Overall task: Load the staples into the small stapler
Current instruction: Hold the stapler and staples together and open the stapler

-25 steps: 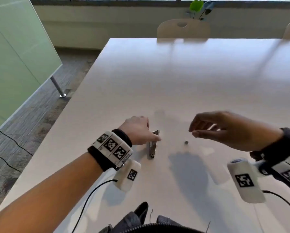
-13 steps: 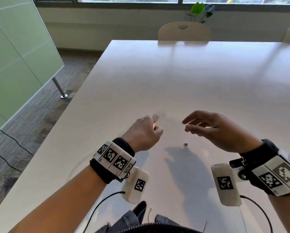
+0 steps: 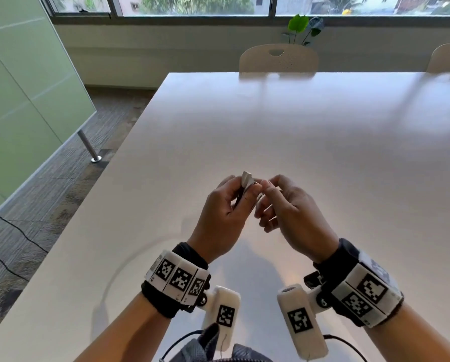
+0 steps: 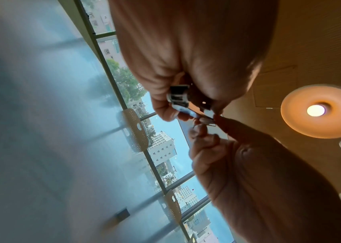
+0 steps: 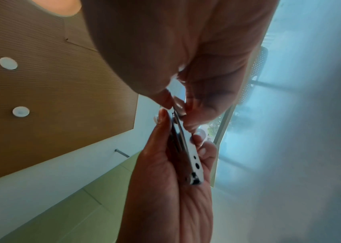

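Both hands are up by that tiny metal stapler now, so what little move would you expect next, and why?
Probably the right hand should draw the part it pinches at the front end of the small silver metal stapler out or open, to bare the staple channel. The left hand grips the stapler above the white table, and no staples show in either hand, so opening seems to come first.

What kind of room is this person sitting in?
Probably an office meeting room: a long white table with pale chairs pushed in at its far side, a wide window looking onto trees and buildings, and a frosted green glass partition.
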Available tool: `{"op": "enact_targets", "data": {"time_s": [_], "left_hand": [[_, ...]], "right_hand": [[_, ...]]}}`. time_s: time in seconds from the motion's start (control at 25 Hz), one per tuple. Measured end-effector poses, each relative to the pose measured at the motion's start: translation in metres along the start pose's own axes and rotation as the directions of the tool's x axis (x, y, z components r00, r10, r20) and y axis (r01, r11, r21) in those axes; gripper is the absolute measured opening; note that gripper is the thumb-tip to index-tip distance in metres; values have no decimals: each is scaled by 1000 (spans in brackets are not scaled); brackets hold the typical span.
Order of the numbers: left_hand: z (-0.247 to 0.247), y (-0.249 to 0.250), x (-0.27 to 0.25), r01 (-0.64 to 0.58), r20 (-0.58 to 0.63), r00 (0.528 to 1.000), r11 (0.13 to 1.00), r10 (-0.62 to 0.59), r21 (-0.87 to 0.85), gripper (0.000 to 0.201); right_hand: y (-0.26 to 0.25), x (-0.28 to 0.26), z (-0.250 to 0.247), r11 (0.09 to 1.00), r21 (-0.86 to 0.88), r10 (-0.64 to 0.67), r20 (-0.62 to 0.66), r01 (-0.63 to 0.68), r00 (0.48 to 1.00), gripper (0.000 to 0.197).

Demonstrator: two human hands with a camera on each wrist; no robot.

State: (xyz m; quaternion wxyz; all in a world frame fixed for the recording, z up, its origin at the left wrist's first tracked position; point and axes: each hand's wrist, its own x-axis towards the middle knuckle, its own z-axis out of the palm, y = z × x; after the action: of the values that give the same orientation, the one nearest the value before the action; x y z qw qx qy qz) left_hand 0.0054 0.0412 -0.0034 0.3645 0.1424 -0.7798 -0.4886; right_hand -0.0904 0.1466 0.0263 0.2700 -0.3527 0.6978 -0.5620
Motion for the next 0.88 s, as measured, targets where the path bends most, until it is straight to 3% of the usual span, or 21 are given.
{"op": "enact_targets", "data": {"time_s": [0.28,0.56,0.8,0.88], "left_hand": [[20,1,-10,-86,-263,957,984,125,157,18],[22,15,-8,-155,-352,913,973,207,170,18],[25,12,-12,-132,-419,890,981,181,141,11],[21,11,-10,-156,-474,857,979,201,132,10]], "right_hand": [[-19,-6,13,975,-213,-93,-119,66,989,25],[-26,-9,27,914,-387,-218,-221,120,951,28],[-27,-9,37,890,-431,-264,-220,149,939,28],[-22,-5,38,904,-412,-225,-239,111,945,28]]}}
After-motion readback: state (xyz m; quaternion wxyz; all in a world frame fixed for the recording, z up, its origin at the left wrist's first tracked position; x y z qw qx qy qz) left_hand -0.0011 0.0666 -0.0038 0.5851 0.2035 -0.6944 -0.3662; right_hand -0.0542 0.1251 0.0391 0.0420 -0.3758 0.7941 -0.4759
